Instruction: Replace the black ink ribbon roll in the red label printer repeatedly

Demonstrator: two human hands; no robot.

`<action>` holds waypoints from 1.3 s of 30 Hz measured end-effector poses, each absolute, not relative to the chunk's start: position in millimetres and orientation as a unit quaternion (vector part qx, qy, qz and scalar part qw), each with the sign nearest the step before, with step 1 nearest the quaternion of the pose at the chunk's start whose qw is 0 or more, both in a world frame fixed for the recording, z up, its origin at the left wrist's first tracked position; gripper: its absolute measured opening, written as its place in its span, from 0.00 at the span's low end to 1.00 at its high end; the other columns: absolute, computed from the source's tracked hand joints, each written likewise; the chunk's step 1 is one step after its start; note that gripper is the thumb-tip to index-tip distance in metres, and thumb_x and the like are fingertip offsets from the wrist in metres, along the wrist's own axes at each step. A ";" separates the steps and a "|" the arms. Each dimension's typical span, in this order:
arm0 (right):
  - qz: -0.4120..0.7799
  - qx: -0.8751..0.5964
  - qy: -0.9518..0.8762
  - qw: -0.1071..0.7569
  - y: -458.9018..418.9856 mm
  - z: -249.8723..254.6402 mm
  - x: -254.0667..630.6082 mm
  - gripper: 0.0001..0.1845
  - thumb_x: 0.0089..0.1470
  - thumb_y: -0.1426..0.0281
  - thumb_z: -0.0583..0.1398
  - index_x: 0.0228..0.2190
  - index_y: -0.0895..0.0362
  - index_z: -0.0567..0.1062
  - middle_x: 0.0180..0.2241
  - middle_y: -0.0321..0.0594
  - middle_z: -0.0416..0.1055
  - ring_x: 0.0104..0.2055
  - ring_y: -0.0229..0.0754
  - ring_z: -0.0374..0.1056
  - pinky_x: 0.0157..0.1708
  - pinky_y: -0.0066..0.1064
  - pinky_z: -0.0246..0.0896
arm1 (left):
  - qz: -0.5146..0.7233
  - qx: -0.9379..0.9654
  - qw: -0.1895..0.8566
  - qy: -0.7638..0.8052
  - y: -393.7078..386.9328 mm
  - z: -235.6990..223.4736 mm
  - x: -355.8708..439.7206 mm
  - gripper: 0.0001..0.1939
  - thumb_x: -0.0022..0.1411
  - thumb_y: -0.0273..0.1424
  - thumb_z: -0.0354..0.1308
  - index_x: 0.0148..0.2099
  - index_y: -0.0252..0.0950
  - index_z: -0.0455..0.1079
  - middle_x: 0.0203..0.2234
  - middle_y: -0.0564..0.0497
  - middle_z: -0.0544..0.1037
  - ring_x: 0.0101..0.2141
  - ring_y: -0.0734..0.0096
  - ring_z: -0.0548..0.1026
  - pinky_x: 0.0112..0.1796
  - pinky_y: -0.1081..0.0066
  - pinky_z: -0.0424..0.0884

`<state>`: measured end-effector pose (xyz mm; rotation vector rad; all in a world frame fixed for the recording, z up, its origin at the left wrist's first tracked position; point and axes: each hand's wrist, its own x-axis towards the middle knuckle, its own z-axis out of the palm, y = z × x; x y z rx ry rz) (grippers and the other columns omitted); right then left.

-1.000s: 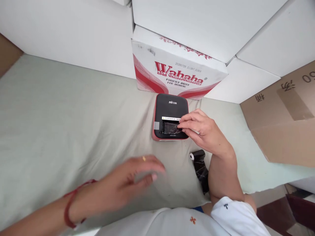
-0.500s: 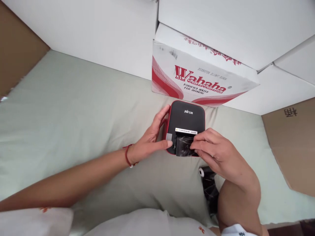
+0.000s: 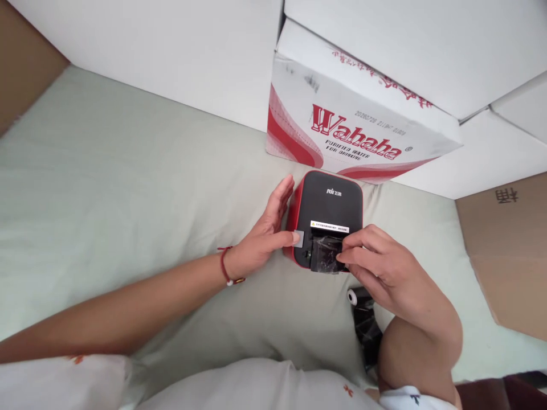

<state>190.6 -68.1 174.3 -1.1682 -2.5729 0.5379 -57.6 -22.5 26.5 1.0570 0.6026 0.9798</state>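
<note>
A compact black printer (image 3: 333,205) with red sides stands upright on the green cloth, a white warning strip across its front top. My left hand (image 3: 262,236) lies along its left side, fingers stretched out and thumb tip on a grey square at the front left corner. Black shiny film (image 3: 327,254) hangs at the printer's front slot. The thumb and fingers of my right hand (image 3: 376,256) are closed in a pinch on the film's right edge. Below my right hand lies a roll of black film (image 3: 366,327) with a white core, partly hidden by my forearm.
A white and red Wahaha water carton (image 3: 342,125) stands right behind the printer. White panels (image 3: 171,51) rise at the back. Brown cardboard (image 3: 508,245) stands at the right, with more cardboard (image 3: 25,62) at the far left. Green cloth (image 3: 128,171) covers the surface.
The view has shifted slightly. My left fingers sit a little farther from the printer's side, and the thumb stays at the grey square. My right hand keeps its pinch on the film.
</note>
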 end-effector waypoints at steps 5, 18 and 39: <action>0.186 -0.404 -0.885 0.138 -67.9 173.9 191.3 0.12 0.71 0.80 0.58 0.42 0.54 0.78 0.43 0.43 0.80 0.41 0.41 0.71 0.39 0.32 0.70 | 0.449 0.487 0.703 0.261 -18.9 25.6 -54.3 0.60 0.61 0.43 0.73 0.83 0.65 0.40 0.85 0.61 0.39 0.84 0.49 0.33 0.82 0.42 0.33; 0.035 -0.528 -0.800 0.284 -76.6 171.6 182.0 0.10 0.71 0.75 0.62 0.46 0.48 0.80 0.43 0.42 0.83 0.44 0.48 0.78 0.46 0.45 0.75 | 0.464 0.525 0.681 0.215 -13.9 9.9 -49.3 0.55 0.66 0.47 0.71 0.83 0.61 0.42 0.85 0.56 0.43 0.84 0.46 0.39 0.82 0.39 0.42; 0.158 -0.559 -0.767 0.273 -87.8 192.3 197.4 0.17 0.72 0.63 0.63 0.57 0.46 0.85 0.49 0.45 0.87 0.42 0.48 0.85 0.46 0.43 0.86 | 0.455 0.525 0.688 0.211 -9.2 13.4 -52.5 0.54 0.65 0.46 0.73 0.82 0.54 0.46 0.84 0.47 0.49 0.83 0.41 0.47 0.81 0.36 0.47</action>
